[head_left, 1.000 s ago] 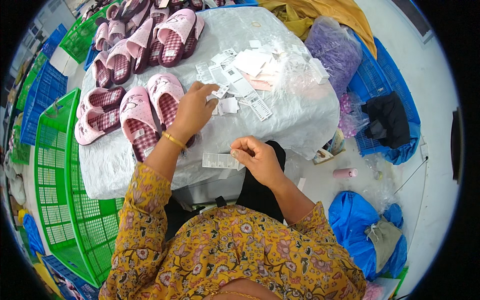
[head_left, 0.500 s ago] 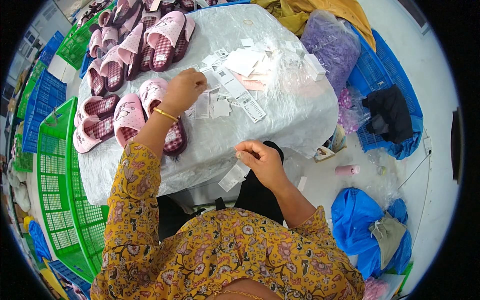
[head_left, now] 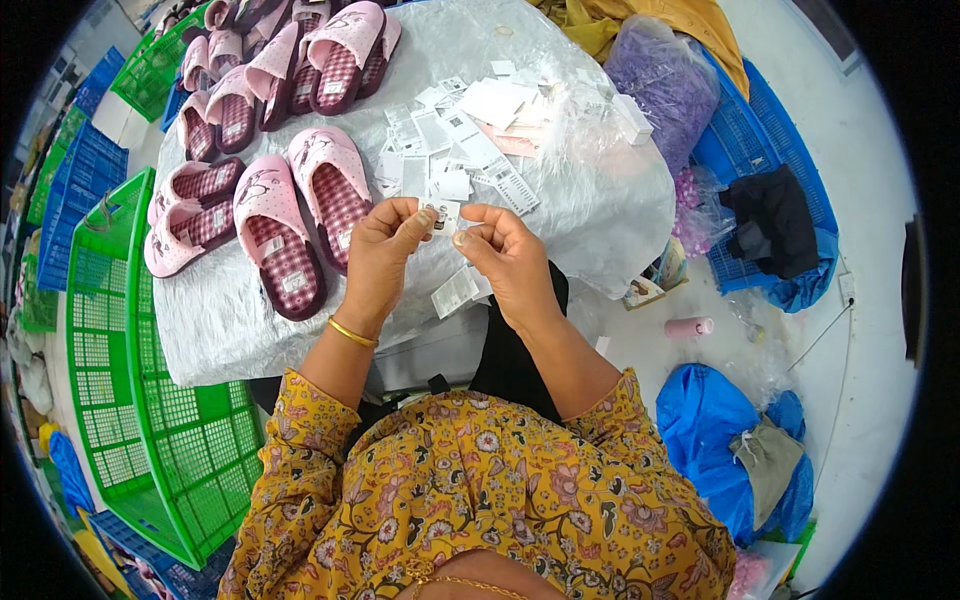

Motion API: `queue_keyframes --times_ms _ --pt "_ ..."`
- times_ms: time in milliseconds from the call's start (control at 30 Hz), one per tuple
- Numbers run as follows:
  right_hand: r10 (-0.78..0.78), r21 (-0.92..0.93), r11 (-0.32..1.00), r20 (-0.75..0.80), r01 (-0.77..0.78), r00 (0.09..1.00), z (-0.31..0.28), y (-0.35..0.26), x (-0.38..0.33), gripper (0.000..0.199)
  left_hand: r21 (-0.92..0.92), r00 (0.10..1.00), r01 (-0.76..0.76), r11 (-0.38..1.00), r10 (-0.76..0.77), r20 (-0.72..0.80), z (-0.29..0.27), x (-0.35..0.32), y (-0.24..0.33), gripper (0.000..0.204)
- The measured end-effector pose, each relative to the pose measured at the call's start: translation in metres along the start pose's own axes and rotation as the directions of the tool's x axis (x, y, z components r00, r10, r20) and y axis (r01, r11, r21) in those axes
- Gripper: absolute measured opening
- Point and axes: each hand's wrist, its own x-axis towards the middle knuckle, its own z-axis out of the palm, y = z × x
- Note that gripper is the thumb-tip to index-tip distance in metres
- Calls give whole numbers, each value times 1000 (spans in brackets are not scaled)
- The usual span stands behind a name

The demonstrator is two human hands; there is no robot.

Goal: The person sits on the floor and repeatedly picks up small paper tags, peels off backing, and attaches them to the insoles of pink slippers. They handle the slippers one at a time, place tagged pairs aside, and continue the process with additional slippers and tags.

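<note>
Between finger and thumb, my left hand pinches a small white tag with dark printing. My right hand is closed close beside the tag's right edge; whether its fingertips touch it I cannot tell. A white printed label sticks out from under the right hand's curled fingers, which hide part of it. Just left of my left hand sits a pair of pink slippers, one slipper nearer me and the other beside it, with plum checked insoles and stickers inside.
Loose labels and cards lie in a pile on the plastic-covered table. More pink slippers line its far left. Green crates stand at the left, a blue basket at the right. A blue bag rests on the floor.
My left hand has come back from the label pile toward me and now holds the small tag. My right hand has risen to meet it, its label moving along. The nearest slippers now show fully.
</note>
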Motion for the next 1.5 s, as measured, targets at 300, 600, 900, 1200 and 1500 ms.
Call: queue_keyframes --times_ms 300,600,900,1200,1500 --pt "-14 -46 999 -37 12 999 3 6 -5 25 -49 999 -13 999 15 31 1 -12 -1 13" --pt "-61 -298 951 70 79 996 6 4 -19 15 198 956 134 971 -180 233 -25 -16 8 14" --pt "-108 -394 898 233 195 967 -1 2 -25 15 524 953 -221 823 69 294 -34 -41 29 8" --pt "173 -260 962 363 -79 915 28 0 -28 13 558 890 -445 701 276 363 -52 -58 47 8" --pt "-7 -267 907 766 327 643 55 -36 -7 10 883 837 -469 40 339 429 -122 -27 101 40"
